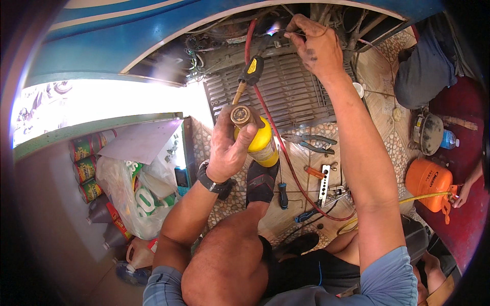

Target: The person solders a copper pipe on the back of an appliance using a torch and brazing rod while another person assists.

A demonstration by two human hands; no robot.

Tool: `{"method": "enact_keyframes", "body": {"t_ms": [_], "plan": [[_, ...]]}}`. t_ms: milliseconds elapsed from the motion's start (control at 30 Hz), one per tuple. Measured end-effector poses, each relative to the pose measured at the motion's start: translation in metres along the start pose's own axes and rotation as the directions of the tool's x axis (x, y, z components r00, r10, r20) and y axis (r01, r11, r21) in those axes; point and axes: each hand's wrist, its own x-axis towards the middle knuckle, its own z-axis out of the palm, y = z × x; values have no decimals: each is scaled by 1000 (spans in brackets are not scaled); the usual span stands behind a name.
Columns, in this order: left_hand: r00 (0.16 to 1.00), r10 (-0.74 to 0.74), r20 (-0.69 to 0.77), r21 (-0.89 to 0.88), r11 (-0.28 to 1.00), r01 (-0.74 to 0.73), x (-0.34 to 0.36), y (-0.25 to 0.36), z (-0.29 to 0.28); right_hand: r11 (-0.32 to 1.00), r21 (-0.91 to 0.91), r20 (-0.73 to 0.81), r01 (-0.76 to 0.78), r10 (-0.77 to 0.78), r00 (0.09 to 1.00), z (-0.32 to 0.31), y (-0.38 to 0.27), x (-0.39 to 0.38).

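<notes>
My left hand (224, 150) is wrapped round a gas torch with a yellow cylinder (263, 145) and a black head (251, 70). The torch tilts away from me, and a small bright flame (274, 29) burns among the dark pipes under the blue panel (97, 43). At the flame's right, my right hand (319, 51) pinches a thin rod (282, 30) whose end meets the flame. Glare and smoke blur the joint there. A red hose (278, 137) passes behind the torch and loops down across the floor.
Below the pipes lies a slatted metal grille (270, 97). Pliers (311, 143), a screwdriver (283, 194) and a perforated metal bar (324, 184) lie on pebbled tiles. At right, another person's hand (463, 196) is at an orange gas cylinder (429, 183). Cans (84, 171) and a plastic bag (122, 194) sit left.
</notes>
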Motion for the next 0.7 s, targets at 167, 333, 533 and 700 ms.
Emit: {"method": "enact_keyframes", "body": {"t_ms": [167,333,533,700], "plan": [[1000,-12,-16,-17,1000,12,-1,1,2,999,-26,1,37,-37,999,2,4,2],[1000,-23,-18,-25,999,22,-2,2,1,999,-34,31,28,-27,999,1,1,4],[1000,-8,-17,-20,1000,8,-1,4,4,1000,-12,6,15,-15,1000,1,5,3],[1000,-14,-21,0,1000,14,-2,3,4,1000,18,30,-26,25,999,1,3,4]]}}
